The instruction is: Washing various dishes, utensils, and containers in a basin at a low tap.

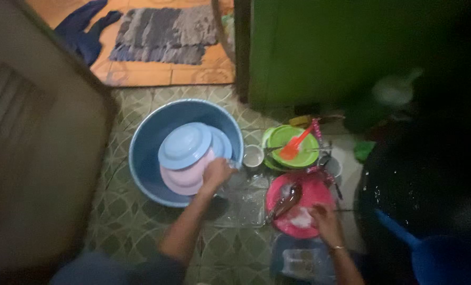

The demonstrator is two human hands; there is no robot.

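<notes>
Resting on floor: round pink bowl (305, 203), soapy inside.

Blue basin (145, 158), round, on the tiled floor, holding stacked plates: a blue plate (184, 145) tilted uppermost, pink plates (181, 179) beneath. Clear tray (243, 203), rectangular, flat on the floor just beside the basin. Pink bowl (309, 198), round, right of the tray, holding white suds and a dark ladle (284, 203) lying across it.
</notes>
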